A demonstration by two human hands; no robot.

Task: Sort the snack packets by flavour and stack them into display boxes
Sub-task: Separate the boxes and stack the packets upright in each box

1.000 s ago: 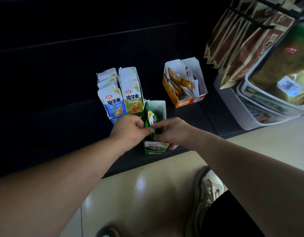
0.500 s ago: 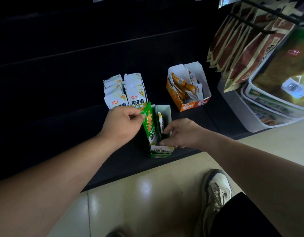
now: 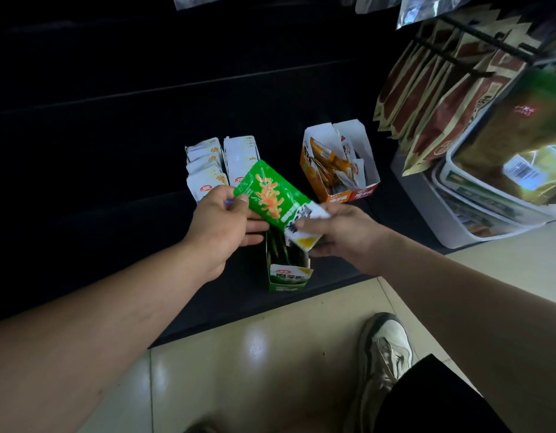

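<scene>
In the head view, the left hand [image 3: 218, 221] pinched the far-left edge of a glossy green foil snack packet with orange print [image 3: 268, 195], thumb on top and fingers [image 3: 254, 226] beneath. The right hand [image 3: 342, 232] had its fingers clamped on the packet's white near-right end. The packet hung tilted in the air just above a narrow green cardboard display box [image 3: 288, 273], which stood at the near edge of the dark shelf [image 3: 114, 239]. To do the step well, the packet likely needed turning upright and edge-on, print facing the near side, then sliding straight down behind the packets already inside. One hand should probably have steadied the box, since it was slim, stood close to the shelf lip and could tip. By count there were two hands and one green packet plainly lifted. A white piece with a yellow patch [image 3: 306, 242] sat below the right fingers, and I could not tell whether it was a second packet or a box flap. Three boxes showed clearly: the green one, and to the far right an orange cardboard display box [image 3: 311, 170] touching a red-fronted cardboard display box [image 3: 365, 192], both holding loose packets. To the far left stood two rows, a left row of white snack packets [image 3: 204, 165] and a right row of white snack packets [image 3: 240, 151]. Their packets overlapped too much to count.
</scene>
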